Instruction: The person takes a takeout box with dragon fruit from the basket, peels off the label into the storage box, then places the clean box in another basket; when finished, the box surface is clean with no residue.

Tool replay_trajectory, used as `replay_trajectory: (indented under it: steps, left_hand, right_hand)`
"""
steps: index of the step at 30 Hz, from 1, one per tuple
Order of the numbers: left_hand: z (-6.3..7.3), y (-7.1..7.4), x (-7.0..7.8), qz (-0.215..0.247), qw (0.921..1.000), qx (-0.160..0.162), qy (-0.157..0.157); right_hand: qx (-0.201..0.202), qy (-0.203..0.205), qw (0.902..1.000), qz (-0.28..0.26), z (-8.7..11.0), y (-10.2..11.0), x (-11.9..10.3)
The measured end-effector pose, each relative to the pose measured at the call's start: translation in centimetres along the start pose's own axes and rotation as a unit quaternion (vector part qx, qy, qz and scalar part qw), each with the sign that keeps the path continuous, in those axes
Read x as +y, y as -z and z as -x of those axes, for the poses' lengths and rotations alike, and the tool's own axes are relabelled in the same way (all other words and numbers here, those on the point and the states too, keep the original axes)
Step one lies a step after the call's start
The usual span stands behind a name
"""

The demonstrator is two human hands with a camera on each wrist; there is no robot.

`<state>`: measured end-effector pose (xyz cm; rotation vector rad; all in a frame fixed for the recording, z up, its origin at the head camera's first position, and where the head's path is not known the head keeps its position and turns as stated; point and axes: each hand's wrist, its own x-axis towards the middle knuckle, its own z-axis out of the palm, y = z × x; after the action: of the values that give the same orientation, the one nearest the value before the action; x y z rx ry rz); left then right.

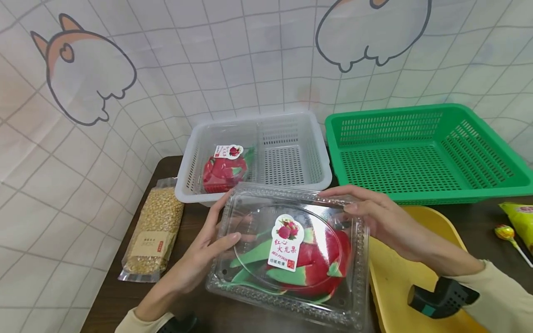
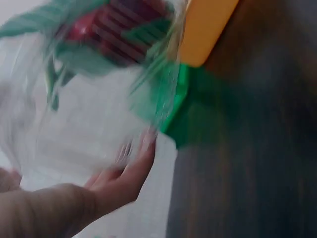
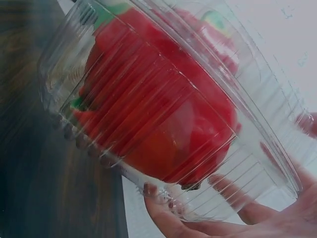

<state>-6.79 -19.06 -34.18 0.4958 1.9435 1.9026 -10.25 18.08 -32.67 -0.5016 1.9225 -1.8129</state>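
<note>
A clear plastic clamshell box (image 1: pixel 254 217) is held up in front of me, tilted toward the head camera. Inside it lies a red dragon fruit (image 1: pixel 312 259) with green scales, and a white label (image 1: pixel 286 243) is stuck on the lid. My left hand (image 1: pixel 204 249) grips the box's left side, thumb over the lid. At the upper right corner my right hand (image 1: pixel 383 217) grips it, with fingers spread under the base in the right wrist view. The left wrist view is blurred, but fingers (image 2: pixel 141 168) show at the box's edge.
Behind the box stands a white basket (image 1: pixel 291 162) holding another boxed dragon fruit (image 1: pixel 226 171). To its right are a green basket (image 1: pixel 395 162) and, nearer, a yellow tray (image 1: pixel 395 268). A bag of yellow grains (image 1: pixel 156 222) lies left; a lollipop (image 1: pixel 505 232) and yellow packet (image 1: pixel 520 222) lie far right.
</note>
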Motion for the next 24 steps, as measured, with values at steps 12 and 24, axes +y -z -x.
replay_trajectory:
  steps: [12, 24]
  left_hand:
    - [1.0, -1.9, -0.4, 0.042, 0.9896, 0.116, 0.074]
    - [1.2, -2.3, -1.3, 0.119, 0.9761, 0.132, 0.125]
  right_hand:
    - [-0.011, -0.042, 0.9987, 0.027, -0.3, -1.7, -0.7]
    - [-0.02, -0.071, 0.9891, 0.128, 1.7, -2.6, -0.2]
